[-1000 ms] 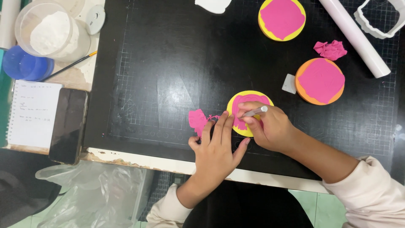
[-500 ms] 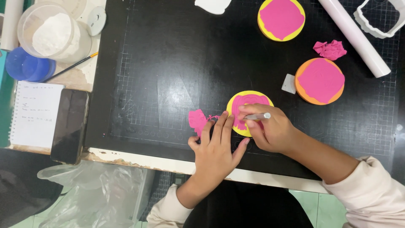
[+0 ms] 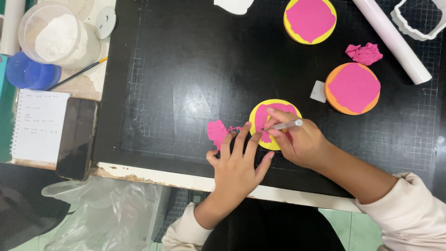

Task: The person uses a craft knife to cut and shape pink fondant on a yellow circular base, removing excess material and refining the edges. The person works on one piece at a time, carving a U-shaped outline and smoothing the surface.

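A yellow disc [image 3: 274,122] topped with pink clay lies on the black cutting mat [image 3: 186,83] near its front edge. My right hand [image 3: 299,142] grips a thin silver craft knife [image 3: 285,125], its tip on the pink layer. My left hand [image 3: 238,162] lies flat with fingers spread, fingertips steadying the disc's left edge. A strip of trimmed pink clay [image 3: 217,132] lies just left of the disc, beside my left fingers.
Further back sit a yellow-and-pink disc [image 3: 310,19], an orange-and-pink disc [image 3: 352,88], a pink scrap [image 3: 364,53], a white roller [image 3: 392,39] and a white cutter [image 3: 416,21]. At left are a phone [image 3: 76,137], notepad [image 3: 39,124], powder tub [image 3: 55,35] and brush [image 3: 76,74].
The knife tip has shifted slightly leftwards and down across the pink layer. My left hand stays in place on the disc's edge.
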